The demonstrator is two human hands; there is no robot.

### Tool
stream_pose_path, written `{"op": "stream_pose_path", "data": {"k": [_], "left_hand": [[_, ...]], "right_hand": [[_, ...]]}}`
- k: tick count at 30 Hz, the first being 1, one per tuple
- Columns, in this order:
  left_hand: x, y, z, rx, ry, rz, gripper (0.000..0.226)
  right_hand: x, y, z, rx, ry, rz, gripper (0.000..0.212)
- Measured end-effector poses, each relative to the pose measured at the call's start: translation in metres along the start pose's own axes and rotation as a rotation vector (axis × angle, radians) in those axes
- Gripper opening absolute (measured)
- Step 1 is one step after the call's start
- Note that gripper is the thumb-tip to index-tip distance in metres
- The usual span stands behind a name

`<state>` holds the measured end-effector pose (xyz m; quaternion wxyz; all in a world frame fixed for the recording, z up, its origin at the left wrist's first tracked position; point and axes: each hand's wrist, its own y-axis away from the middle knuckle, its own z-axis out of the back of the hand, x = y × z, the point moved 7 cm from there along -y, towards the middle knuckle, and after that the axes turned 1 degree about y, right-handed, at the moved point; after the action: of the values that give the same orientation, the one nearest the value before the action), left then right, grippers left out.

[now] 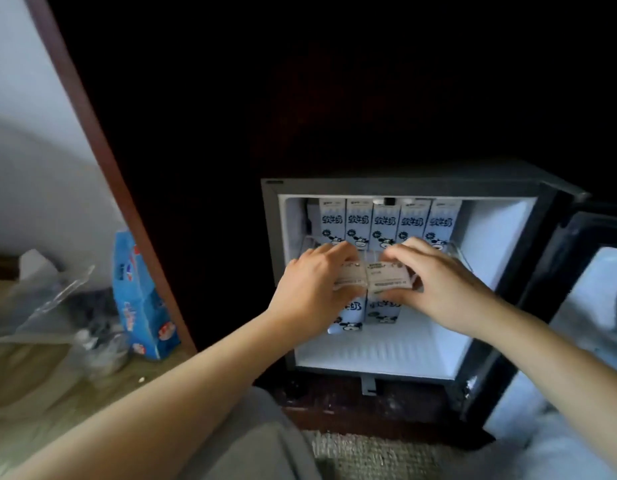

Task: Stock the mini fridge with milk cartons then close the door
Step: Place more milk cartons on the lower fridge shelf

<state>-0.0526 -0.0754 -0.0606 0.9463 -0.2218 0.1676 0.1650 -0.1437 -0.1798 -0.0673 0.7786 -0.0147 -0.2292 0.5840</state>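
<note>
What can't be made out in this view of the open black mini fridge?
All in the head view:
1. The lower white-and-blue milk cartons: half covered by the left hand and right hand holding them.
2. Anything behind the upper row of five cartons: hidden by that row.
3. The black fridge door: cut off by the right edge.
4. The clear plastic bag: its contents are blurred.

head view, looking down, near fridge (pixel 404 355)
</note>
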Motion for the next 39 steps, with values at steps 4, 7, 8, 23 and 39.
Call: {"op": "stream_pose_path", "data": {"k": [4,7,8,23,39], "left_hand": [[0.008,-0.027,-0.047,0.078,0.029,0.018,0.031],[0.019,-0.040,-0.080,0.135,0.004,0.024,0.031],[0.023,-0.044,-0.090,0.158,-0.011,0.026,0.032],[0.083,-0.042,-0.229,0.362,0.042,0.171,0.035],[0.105,-0.032,-0.274,0.204,0.332,0.363,0.057]], "right_hand": [[-0.041,-0.005,-0.014,0.074,-0.008,-0.113,0.032],[-0.066,-0.012,-0.036,0.125,-0.005,-0.175,0.031],[-0.074,-0.014,-0.045,0.144,-0.002,-0.189,0.031],[-0.154,-0.011,-0.168,0.255,0.034,-0.417,0.028],[-0.184,0.006,-0.211,0.018,-0.302,-0.640,0.060]]}}
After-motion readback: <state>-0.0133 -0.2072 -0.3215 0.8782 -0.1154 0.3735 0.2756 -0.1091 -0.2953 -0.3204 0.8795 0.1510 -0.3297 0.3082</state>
